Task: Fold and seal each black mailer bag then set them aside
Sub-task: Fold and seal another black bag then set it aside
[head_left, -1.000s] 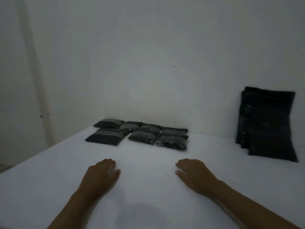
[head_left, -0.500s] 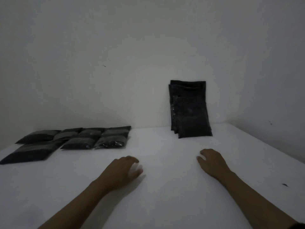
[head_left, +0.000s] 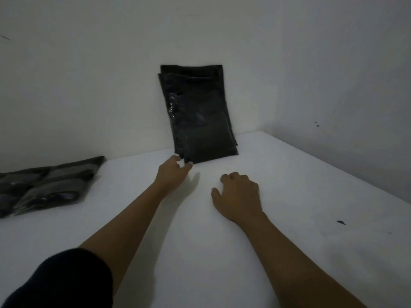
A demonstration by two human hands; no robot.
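The left hand (head_left: 175, 172) has reached forward from the white surface (head_left: 289, 196) to pinch the bottom corner of the glossy black unfolded mailer bags (head_left: 200, 121) leaning on the wall, likely starting the next fold, while the right hand (head_left: 239, 196) rests loosely curled, grasping nothing.

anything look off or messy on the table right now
Mostly tidy. The stack of black mailer bags leans against the wall with edges fanned unevenly, and a small dark speck lies on the white table at right. The folded bags overlap loosely.

Folded bags (head_left: 44, 187) run off the left edge — the stack's (head_left: 200, 116) rear bags mostly hidden.
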